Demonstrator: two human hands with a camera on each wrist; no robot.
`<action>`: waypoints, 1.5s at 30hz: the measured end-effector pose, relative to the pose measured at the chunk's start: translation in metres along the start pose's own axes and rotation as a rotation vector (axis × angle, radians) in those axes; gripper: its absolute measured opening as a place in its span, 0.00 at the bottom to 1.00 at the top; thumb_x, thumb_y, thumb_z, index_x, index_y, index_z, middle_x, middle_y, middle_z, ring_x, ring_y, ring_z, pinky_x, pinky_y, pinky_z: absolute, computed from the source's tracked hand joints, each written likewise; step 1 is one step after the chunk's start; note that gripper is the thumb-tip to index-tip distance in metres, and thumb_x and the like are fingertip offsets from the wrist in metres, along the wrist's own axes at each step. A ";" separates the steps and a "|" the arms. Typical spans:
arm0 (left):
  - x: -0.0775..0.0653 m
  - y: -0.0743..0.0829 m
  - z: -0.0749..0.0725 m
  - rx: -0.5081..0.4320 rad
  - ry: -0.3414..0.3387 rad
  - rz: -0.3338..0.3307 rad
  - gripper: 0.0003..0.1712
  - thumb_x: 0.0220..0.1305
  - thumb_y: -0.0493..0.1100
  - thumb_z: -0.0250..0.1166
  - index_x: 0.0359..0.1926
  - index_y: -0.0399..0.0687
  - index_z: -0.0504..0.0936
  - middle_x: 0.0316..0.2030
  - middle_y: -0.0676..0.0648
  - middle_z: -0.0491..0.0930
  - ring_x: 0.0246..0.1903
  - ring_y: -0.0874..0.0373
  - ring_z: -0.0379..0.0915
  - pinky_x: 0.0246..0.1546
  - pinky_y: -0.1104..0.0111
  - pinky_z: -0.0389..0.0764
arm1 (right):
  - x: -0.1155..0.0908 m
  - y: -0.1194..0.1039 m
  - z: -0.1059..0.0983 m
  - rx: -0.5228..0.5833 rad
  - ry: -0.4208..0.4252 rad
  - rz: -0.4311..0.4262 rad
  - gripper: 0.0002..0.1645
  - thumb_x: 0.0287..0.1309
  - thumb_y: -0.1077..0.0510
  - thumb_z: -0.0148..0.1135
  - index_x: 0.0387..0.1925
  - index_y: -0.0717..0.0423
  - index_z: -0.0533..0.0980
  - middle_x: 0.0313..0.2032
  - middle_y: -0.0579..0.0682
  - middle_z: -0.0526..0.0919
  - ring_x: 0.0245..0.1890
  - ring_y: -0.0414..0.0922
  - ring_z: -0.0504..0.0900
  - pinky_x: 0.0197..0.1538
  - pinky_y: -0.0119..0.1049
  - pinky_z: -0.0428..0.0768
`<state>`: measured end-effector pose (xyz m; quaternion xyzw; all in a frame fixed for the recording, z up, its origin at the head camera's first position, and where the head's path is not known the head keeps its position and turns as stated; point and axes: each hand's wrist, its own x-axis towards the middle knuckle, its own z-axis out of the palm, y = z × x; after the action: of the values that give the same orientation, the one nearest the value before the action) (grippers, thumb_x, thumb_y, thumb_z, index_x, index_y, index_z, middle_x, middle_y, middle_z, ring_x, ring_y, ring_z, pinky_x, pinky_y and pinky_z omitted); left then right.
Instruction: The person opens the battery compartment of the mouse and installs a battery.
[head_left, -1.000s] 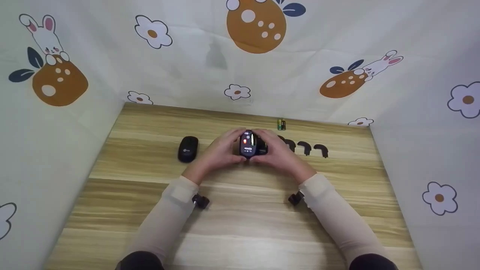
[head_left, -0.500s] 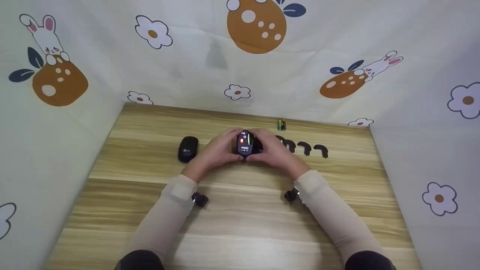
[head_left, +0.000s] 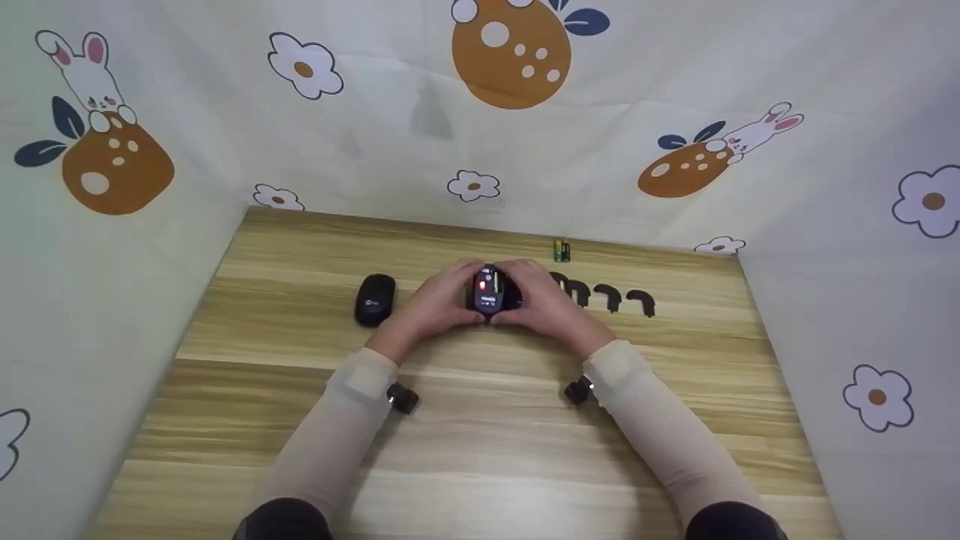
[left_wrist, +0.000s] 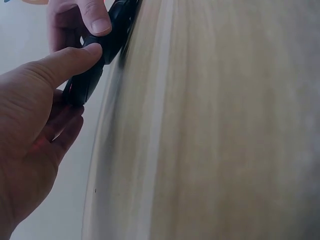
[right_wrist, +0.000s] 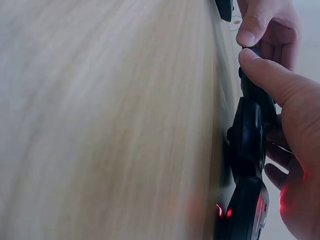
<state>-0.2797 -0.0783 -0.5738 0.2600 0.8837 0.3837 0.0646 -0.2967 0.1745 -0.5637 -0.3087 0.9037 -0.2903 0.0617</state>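
Both hands hold a black computer mouse (head_left: 489,292) with its underside up; a red light and a battery slot with a battery show there. My left hand (head_left: 442,302) grips its left side, and my right hand (head_left: 546,302) its right side. In the left wrist view the two thumbs meet near the end of the mouse (left_wrist: 82,87). Close beside it, partly hidden by the right hand, is a second black mouse (head_left: 513,294). In the right wrist view more black mice (right_wrist: 247,140) line up, one (right_wrist: 245,210) glowing red.
Another black mouse (head_left: 375,300) lies right side up, left of the hands. Several curved black pieces (head_left: 607,298) lie in a row to the right. Two small batteries (head_left: 562,250) rest near the back edge of the wooden table (head_left: 480,450), against a printed cloth wall (head_left: 375,150).
Both hands and the mouse have shifted slightly left, the right hand the most. More of the curved pieces behind the right hand now shows.
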 end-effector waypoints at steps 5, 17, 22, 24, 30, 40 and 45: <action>-0.001 0.001 0.000 -0.009 -0.013 -0.012 0.57 0.60 0.39 0.85 0.83 0.34 0.64 0.81 0.35 0.65 0.80 0.38 0.62 0.83 0.50 0.61 | 0.001 0.001 0.001 -0.014 -0.002 -0.010 0.56 0.52 0.42 0.89 0.78 0.53 0.72 0.71 0.50 0.79 0.73 0.51 0.72 0.81 0.49 0.65; 0.002 -0.002 0.006 0.006 -0.032 -0.035 0.54 0.60 0.39 0.85 0.82 0.37 0.67 0.79 0.36 0.69 0.79 0.41 0.65 0.82 0.53 0.64 | 0.003 0.005 0.007 -0.069 -0.011 -0.017 0.56 0.50 0.41 0.90 0.76 0.55 0.74 0.67 0.53 0.81 0.72 0.53 0.72 0.79 0.51 0.66; 0.002 0.000 0.005 0.000 -0.042 -0.050 0.55 0.59 0.39 0.85 0.82 0.37 0.67 0.78 0.36 0.69 0.79 0.41 0.65 0.82 0.52 0.63 | 0.003 0.006 0.007 -0.063 -0.017 -0.009 0.56 0.51 0.40 0.89 0.76 0.54 0.74 0.68 0.53 0.81 0.72 0.52 0.71 0.80 0.51 0.65; 0.003 0.000 0.005 0.004 -0.048 -0.053 0.54 0.59 0.39 0.85 0.82 0.38 0.67 0.78 0.37 0.70 0.78 0.41 0.65 0.82 0.52 0.63 | 0.002 0.006 0.007 -0.061 -0.020 -0.005 0.56 0.51 0.40 0.89 0.77 0.53 0.73 0.69 0.53 0.80 0.73 0.52 0.71 0.80 0.51 0.65; 0.004 0.001 0.005 0.011 -0.047 -0.056 0.53 0.58 0.40 0.85 0.81 0.38 0.69 0.76 0.38 0.71 0.76 0.42 0.67 0.81 0.52 0.65 | 0.003 0.008 0.008 -0.078 -0.027 -0.011 0.58 0.52 0.37 0.88 0.77 0.54 0.72 0.72 0.54 0.77 0.76 0.54 0.68 0.83 0.53 0.61; 0.001 0.004 0.000 0.016 -0.024 -0.043 0.53 0.57 0.40 0.85 0.80 0.39 0.70 0.75 0.39 0.71 0.76 0.42 0.67 0.81 0.52 0.65 | 0.000 0.003 0.005 -0.040 -0.003 -0.007 0.62 0.52 0.38 0.88 0.79 0.60 0.69 0.76 0.57 0.73 0.78 0.56 0.65 0.83 0.53 0.60; -0.004 0.005 -0.008 0.012 -0.015 -0.048 0.53 0.60 0.42 0.84 0.82 0.39 0.68 0.77 0.40 0.69 0.78 0.41 0.65 0.82 0.49 0.64 | -0.003 -0.003 0.004 -0.008 0.025 0.010 0.60 0.54 0.39 0.87 0.80 0.59 0.69 0.76 0.55 0.72 0.79 0.55 0.65 0.83 0.54 0.62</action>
<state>-0.2761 -0.0825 -0.5652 0.2418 0.8915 0.3750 0.0789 -0.2915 0.1725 -0.5658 -0.3008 0.9070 -0.2904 0.0505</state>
